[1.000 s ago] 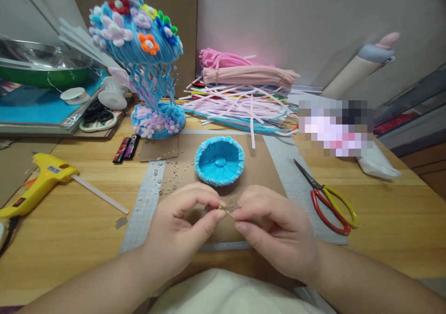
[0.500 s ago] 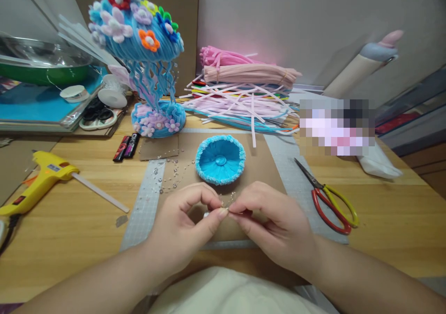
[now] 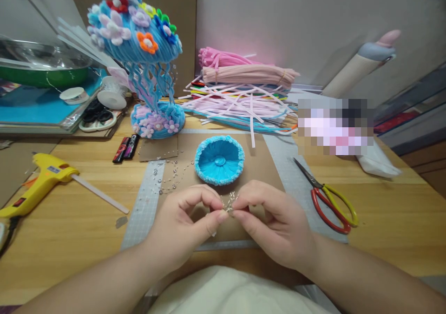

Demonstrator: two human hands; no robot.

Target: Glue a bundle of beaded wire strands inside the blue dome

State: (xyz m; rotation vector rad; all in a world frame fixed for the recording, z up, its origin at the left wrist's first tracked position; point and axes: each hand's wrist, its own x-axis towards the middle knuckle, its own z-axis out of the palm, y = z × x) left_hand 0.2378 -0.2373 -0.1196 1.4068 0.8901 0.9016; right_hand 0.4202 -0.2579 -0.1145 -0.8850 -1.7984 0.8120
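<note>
Low over the mat, my left hand (image 3: 190,221) pinches a thin, shiny gold-toned beaded strand (image 3: 230,203) between thumb and forefinger. My right hand (image 3: 275,223) has its thumb and forefinger closed on the same strand, a short distance to the right. Small loops of it stick up between the fingertips, and its exact form is too fine to make out. Just beyond both hands rests a blue fuzzy-rimmed bowl-shaped piece (image 3: 219,160), hollow side showing. Clear bead strings (image 3: 167,177) lie loose to the left of that piece.
A yellow hot glue gun (image 3: 52,170) lies at left, scissors (image 3: 325,198) at right. Behind stand a blue flowered pipe-cleaner jellyfish (image 3: 139,40) and piled pipe cleaners (image 3: 244,91). Brown cardboard (image 3: 268,174) covers part of a grey cutting mat (image 3: 289,165). Two small batteries (image 3: 126,147) lie near the jellyfish base.
My fingertips have drawn slightly apart, the right hand shifting a little rightward. More of the shiny strand shows between them. The view has shifted very slightly.
</note>
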